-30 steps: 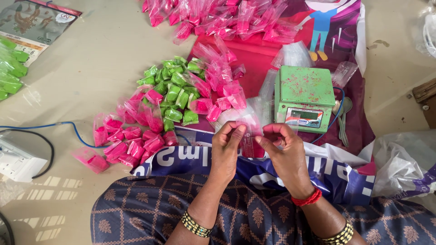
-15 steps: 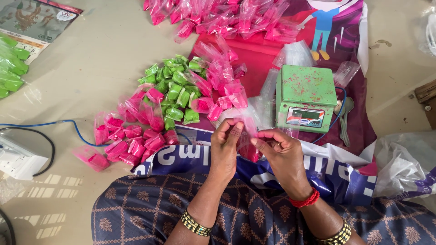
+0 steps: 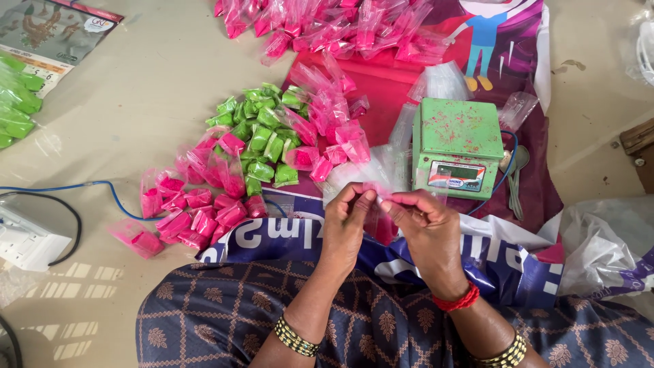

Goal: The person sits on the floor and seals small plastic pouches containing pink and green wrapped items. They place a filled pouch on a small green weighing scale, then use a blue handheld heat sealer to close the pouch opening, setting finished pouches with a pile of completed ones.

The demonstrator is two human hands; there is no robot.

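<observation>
Far left on the floor [image 3: 136, 88], green packets [image 3: 17, 102] are lying apart; a pink packet pile [image 3: 187, 208] and a green packet pile [image 3: 262, 136] are sitting left of the hands. The left hand [image 3: 346, 225] and right hand [image 3: 424, 225] are meeting, fingers [image 3: 364, 199] pinching the top of a small clear pouch [image 3: 379, 219] of pink powder, which is hanging between and below them. It looks light, limp and slippery, likely to spill if squeezed low, so the upper edge seems the place to hold. A green scale [image 3: 458, 140] is standing just beyond, to the right.
</observation>
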